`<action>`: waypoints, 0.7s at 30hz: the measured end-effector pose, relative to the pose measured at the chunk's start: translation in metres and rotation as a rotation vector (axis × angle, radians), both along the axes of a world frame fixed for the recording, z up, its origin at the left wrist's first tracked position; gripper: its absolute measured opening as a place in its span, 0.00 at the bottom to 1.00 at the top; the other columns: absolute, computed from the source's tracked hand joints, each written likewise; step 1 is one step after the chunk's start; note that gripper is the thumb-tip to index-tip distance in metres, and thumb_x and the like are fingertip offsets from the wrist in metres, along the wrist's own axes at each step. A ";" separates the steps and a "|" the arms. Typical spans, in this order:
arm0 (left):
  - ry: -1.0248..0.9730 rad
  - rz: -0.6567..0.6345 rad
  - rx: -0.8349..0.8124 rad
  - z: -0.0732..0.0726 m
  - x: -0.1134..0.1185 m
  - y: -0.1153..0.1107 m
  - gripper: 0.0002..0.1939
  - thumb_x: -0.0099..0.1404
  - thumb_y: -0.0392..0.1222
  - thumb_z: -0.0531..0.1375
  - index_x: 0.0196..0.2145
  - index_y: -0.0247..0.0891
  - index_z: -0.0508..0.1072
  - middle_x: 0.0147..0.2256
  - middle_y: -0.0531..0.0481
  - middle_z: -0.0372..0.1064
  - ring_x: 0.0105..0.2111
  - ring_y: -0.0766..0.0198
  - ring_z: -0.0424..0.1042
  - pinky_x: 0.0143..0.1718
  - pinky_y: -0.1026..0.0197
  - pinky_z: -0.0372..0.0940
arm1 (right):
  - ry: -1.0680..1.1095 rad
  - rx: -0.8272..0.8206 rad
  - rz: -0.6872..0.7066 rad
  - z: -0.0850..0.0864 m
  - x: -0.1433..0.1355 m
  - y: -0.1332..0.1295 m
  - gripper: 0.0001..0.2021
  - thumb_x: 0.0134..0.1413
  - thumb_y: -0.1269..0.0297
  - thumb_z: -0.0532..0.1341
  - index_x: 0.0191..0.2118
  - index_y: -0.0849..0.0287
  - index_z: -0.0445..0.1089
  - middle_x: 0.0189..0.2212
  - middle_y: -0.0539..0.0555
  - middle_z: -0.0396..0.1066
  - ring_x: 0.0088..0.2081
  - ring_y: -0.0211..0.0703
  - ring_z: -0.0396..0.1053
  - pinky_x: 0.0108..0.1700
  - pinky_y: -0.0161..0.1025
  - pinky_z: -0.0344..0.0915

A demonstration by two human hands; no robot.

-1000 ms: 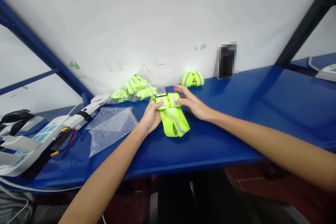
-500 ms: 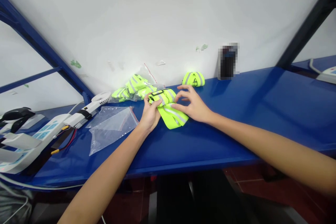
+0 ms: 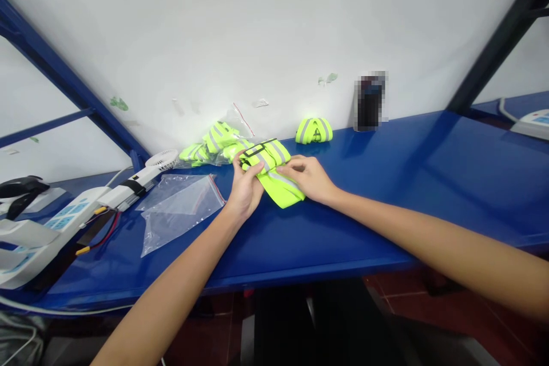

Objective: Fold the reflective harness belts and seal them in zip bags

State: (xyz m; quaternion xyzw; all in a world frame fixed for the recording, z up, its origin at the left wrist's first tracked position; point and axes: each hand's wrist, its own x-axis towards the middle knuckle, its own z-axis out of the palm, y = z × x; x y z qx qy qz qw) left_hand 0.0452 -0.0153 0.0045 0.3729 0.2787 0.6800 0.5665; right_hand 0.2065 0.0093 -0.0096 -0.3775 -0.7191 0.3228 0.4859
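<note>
Fluorescent yellow-green reflective band (image 3: 277, 153), folded, with silver-grey stripes and black buckle (image 3: 254, 150); at centre of the frame, loose tail pointing down and right. Contact between tail and tabletop (image 3: 364, 229): cannot tell.

Hands: near together, both on the same band. Left hand (image 3: 246, 187) clamped on the left side of the folds, thumb on top; right hand (image 3: 314, 179) with thumb and fingers pinched at the right edge, covering part of the tail.

Surroundings:
- Bagged bands (image 3: 219, 138), same colour, in clear plastic, left of centre against the wall (image 3: 274, 23); lower right corner hidden behind the held band.
- Clear zip bags (image 3: 178, 211), flat and overlapping, just left of the left hand; nearest obstacle on that side.
- Rolled band (image 3: 303, 131), upper centre, at the foot of the wall, beyond the right hand.
- Dark upright object (image 3: 369, 104), blurred out, right of the rolled band.
- White fan (image 3: 163, 158), white block with black strap (image 3: 136, 186), power strip (image 3: 71, 218) and yellow-tipped wires (image 3: 111, 231), crowding the left of the frame.
- Blue frame post (image 3: 81, 83), upper left; dark post (image 3: 493, 40), upper right.
</note>
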 end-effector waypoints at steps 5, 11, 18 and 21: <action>-0.002 -0.074 -0.013 0.003 -0.002 -0.004 0.39 0.49 0.32 0.68 0.56 0.50 0.60 0.57 0.49 0.66 0.57 0.52 0.67 0.57 0.46 0.62 | 0.084 -0.173 -0.041 0.003 -0.003 -0.002 0.12 0.49 0.56 0.66 0.26 0.61 0.76 0.29 0.55 0.77 0.33 0.47 0.72 0.37 0.42 0.65; 0.043 -0.114 -0.037 0.001 -0.004 -0.005 0.43 0.46 0.30 0.68 0.58 0.48 0.60 0.57 0.47 0.65 0.59 0.48 0.65 0.57 0.44 0.62 | 0.413 -0.553 0.030 0.008 -0.005 -0.006 0.21 0.36 0.66 0.72 0.36 0.56 0.63 0.28 0.51 0.75 0.29 0.47 0.74 0.30 0.40 0.69; 0.133 0.013 0.021 -0.004 -0.013 0.005 0.38 0.46 0.33 0.69 0.54 0.48 0.64 0.51 0.50 0.70 0.53 0.53 0.70 0.54 0.48 0.65 | 0.307 -0.504 0.208 0.018 -0.001 -0.015 0.18 0.52 0.66 0.64 0.45 0.53 0.56 0.26 0.47 0.74 0.27 0.44 0.75 0.27 0.37 0.70; 0.163 0.050 0.033 -0.006 -0.018 0.009 0.37 0.43 0.30 0.68 0.51 0.47 0.65 0.45 0.52 0.71 0.47 0.56 0.72 0.50 0.52 0.68 | 0.293 -0.484 0.221 0.023 0.003 -0.017 0.19 0.54 0.68 0.61 0.48 0.52 0.54 0.22 0.44 0.71 0.23 0.43 0.74 0.25 0.37 0.71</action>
